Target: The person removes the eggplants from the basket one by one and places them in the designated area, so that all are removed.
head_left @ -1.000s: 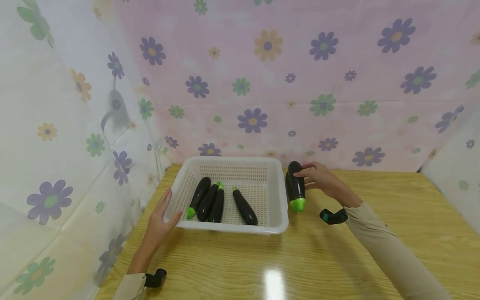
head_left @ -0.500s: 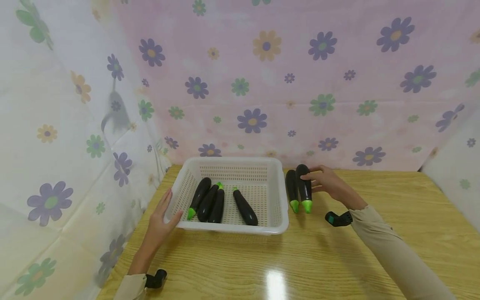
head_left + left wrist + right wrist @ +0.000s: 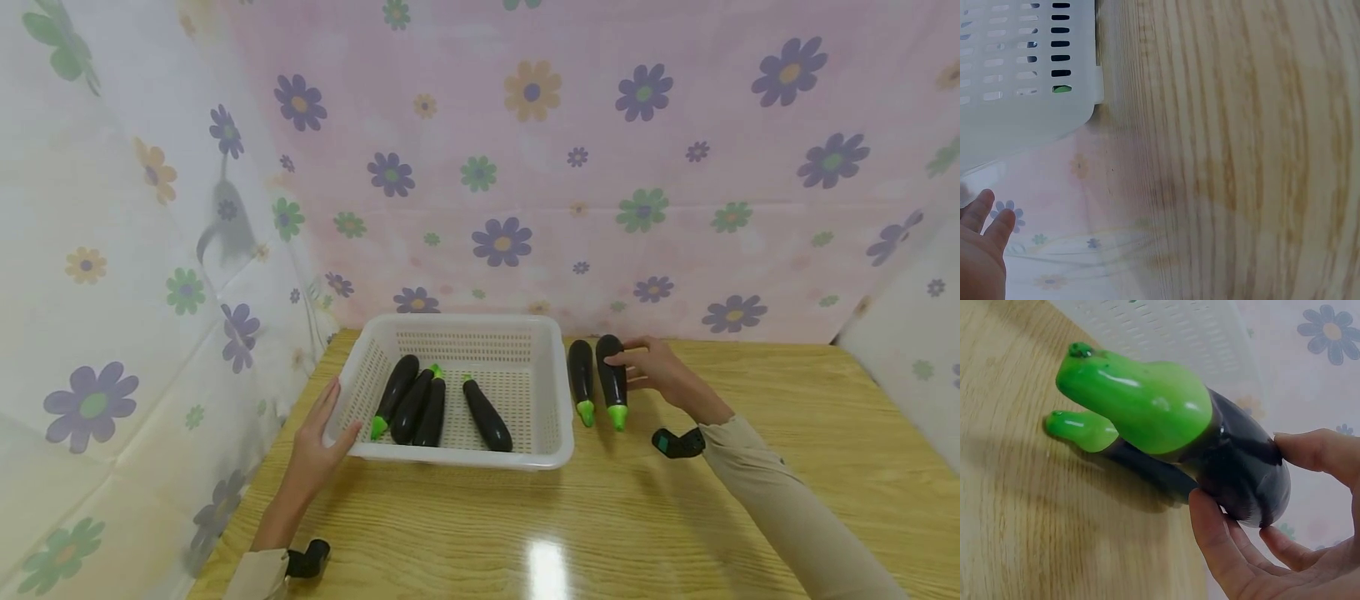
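My right hand point(image 3: 654, 369) holds an eggplant point(image 3: 613, 372) by its dark upper part, thumb on one side and fingers on the other. Its green stem end point(image 3: 1141, 406) points toward me. Just left of it, a second eggplant point(image 3: 581, 372) lies on the table beside the white basket point(image 3: 457, 456). My left hand point(image 3: 315, 450) grips the near left corner of this basket, its thumb at the front rim and its fingers along the side. Inside are several eggplants: three point(image 3: 411, 404) grouped at the left and one point(image 3: 487, 417) nearer the middle.
The wooden table point(image 3: 675, 525) ends at a pink flowered cloth point(image 3: 570, 208) behind the basket. Another flowered cloth point(image 3: 150, 350) rises along the left side. Black wrist devices point(image 3: 678, 442) sit below both hands.
The right hand has moved the held eggplant rightward and slightly nearer, away from the basket. The other eggplant, partly hidden before, now shows fully. The left hand keeps its place on the basket.
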Tool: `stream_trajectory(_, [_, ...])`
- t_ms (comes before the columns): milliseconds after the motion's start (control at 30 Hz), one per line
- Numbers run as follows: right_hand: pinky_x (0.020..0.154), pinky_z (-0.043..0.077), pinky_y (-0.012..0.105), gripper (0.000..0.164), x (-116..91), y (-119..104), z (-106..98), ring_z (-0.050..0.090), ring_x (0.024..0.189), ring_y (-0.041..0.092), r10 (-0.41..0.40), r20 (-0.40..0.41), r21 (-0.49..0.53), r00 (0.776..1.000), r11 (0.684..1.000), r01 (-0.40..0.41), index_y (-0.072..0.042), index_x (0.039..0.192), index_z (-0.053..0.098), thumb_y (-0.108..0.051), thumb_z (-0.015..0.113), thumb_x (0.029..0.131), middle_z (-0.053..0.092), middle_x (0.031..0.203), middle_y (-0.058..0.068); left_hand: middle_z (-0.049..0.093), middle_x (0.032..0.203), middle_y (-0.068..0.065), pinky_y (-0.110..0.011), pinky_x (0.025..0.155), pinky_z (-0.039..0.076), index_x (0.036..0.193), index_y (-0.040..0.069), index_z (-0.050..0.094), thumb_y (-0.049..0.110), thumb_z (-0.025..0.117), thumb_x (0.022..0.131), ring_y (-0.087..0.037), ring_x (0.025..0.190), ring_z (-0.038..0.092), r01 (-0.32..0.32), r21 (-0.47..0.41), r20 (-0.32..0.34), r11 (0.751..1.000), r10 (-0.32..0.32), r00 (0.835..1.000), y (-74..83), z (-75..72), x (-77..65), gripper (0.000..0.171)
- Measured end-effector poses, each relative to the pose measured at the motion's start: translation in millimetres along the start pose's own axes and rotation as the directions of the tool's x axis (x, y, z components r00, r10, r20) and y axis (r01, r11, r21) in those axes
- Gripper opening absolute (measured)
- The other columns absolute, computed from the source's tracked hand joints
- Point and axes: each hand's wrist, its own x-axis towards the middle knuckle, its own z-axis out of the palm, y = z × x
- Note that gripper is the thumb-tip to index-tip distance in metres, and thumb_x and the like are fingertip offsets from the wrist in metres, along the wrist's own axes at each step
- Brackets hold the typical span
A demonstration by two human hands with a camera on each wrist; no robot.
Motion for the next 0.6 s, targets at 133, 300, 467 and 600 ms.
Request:
stream_trajectory(133, [0.084,0.051,0.041,0.077,2,5,-1,0.058,0.100,0.035,0.001,-0.016,-0.012,1.000,1.000,-0.001,0.009,0.143,0.020,-0.030,0.062,0.092,0.043,0.125,0.028,0.029,0.152,-0.012,-0.031,0.105,0.028,0.148,0.006,0.031,0.020,0.069,0.086,-0.034,0.135,0.030,0.002,0.000,-0.003,1.000,-0.002,1.000,-0.9,0.3,-0.3,0.073])
stream_trajectory(300, [0.082,0.052,0.039,0.075,4,11,-2,0.061,0.090,0.027,0.007,-0.034,-0.024,0.999,1.000,-0.008,0.010,0.142,0.022,-0.029,0.062,0.092,0.050,0.116,0.023,0.029,0.152,-0.009,-0.020,0.102,0.027,0.148,0.007,0.032,0.020,0.069,0.087,-0.032,0.134,0.032,0.010,0.007,-0.004,1.000,-0.010,1.000,-1.2,0.4,-0.9,0.073])
stream_trajectory(467, [0.082,0.052,0.040,0.073,4,16,-1,0.061,0.090,0.028,0.005,-0.048,-0.018,0.999,1.000,-0.006,0.010,0.141,0.023,-0.028,0.061,0.092,0.052,0.113,0.022,0.029,0.152,-0.009,-0.023,0.103,0.027,0.148,0.007,0.032,0.020,0.068,0.087,-0.032,0.135,0.031,0.017,0.008,-0.001,1.000,-0.017,1.000,-0.7,0.7,0.3,0.072])
stream_trajectory(600, [0.082,0.052,0.042,0.074,6,21,-1,0.062,0.091,0.029,0.002,-0.066,-0.016,0.998,1.000,-0.003,0.011,0.141,0.023,-0.028,0.062,0.092,0.053,0.114,0.023,0.029,0.152,-0.009,-0.016,0.102,0.023,0.148,0.006,0.032,0.020,0.068,0.087,-0.033,0.136,0.030,0.011,-0.003,-0.005,1.000,-0.011,1.000,-1.2,1.0,0.2,0.072])
